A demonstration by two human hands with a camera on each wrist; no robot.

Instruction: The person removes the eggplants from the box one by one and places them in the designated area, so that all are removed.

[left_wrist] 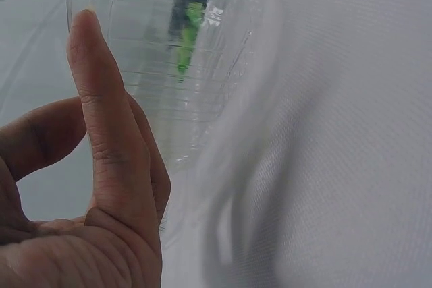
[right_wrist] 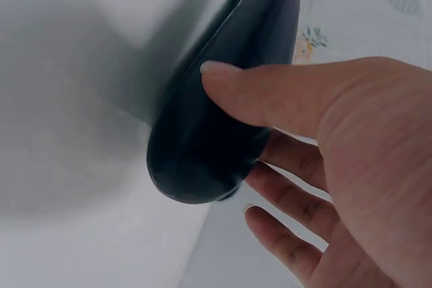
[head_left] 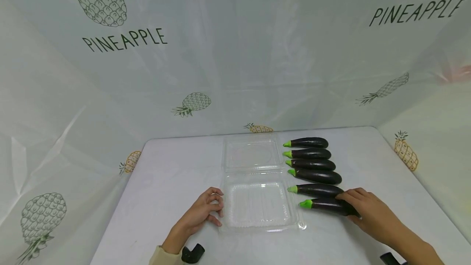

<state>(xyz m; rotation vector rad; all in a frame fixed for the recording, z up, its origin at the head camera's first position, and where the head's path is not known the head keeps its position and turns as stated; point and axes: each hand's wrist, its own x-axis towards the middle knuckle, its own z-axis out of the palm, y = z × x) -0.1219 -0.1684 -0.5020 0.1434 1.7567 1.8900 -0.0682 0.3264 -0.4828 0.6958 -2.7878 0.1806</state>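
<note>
My right hand [head_left: 371, 214] grips the thick end of the nearest eggplant [head_left: 327, 205], thumb on one side and fingers on the other. In the right wrist view the thumb presses on the dark glossy skin of that eggplant [right_wrist: 209, 133]. Its bright green stem end points left, toward a clear plastic clamshell box [head_left: 259, 205] that lies unfolded. Beside the left edge of the box's near half, my left hand [head_left: 204, 209] rests with loosely bent fingers. In the left wrist view, a fingertip of the left hand [left_wrist: 115, 139] overlaps the box's rim; contact is unclear.
Several more eggplants lie in a column right of the box, stems to the left, such as the farthest eggplant [head_left: 309, 142]. The box's lid half [head_left: 254, 153] lies flat toward the back. A pineapple-printed sheet [head_left: 235, 52] hangs behind the white table [head_left: 176, 167].
</note>
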